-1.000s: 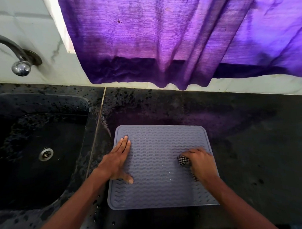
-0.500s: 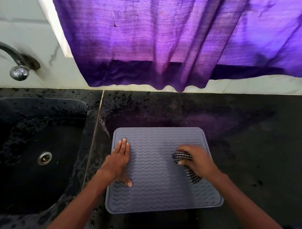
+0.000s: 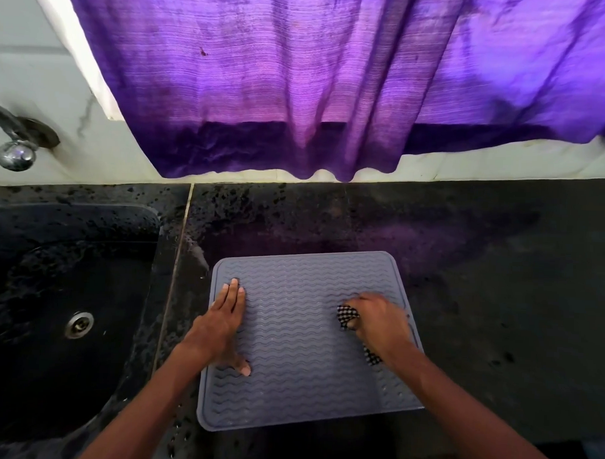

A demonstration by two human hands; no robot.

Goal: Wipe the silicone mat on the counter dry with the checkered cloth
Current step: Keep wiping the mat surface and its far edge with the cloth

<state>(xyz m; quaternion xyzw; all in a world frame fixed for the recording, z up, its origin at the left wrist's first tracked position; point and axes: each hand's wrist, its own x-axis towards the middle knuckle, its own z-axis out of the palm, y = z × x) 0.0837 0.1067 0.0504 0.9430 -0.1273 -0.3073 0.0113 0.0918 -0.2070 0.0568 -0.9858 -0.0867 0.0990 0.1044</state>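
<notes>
A grey silicone mat [image 3: 301, 335] with wavy ridges lies flat on the black counter [image 3: 498, 287]. My left hand [image 3: 224, 324] presses flat on the mat's left side, fingers together and thumb spread toward me. On the mat's right side, my right hand [image 3: 382, 323] is closed around a bunched black-and-white checkered cloth [image 3: 346, 316]. Part of the cloth sticks out to the left of the fingers, and a corner shows below the wrist. Small droplets glint on the mat's near part.
A black sink [image 3: 69, 290] with a metal drain [image 3: 79, 324] sits left of the mat, with a chrome tap [image 3: 14, 154] on the wall above it. Water drops cover the counter between sink and mat. A purple curtain [image 3: 316, 92] hangs over the back wall.
My right hand with the cloth slid left across the mat, then back toward its right side. My left hand stayed pressed in place.
</notes>
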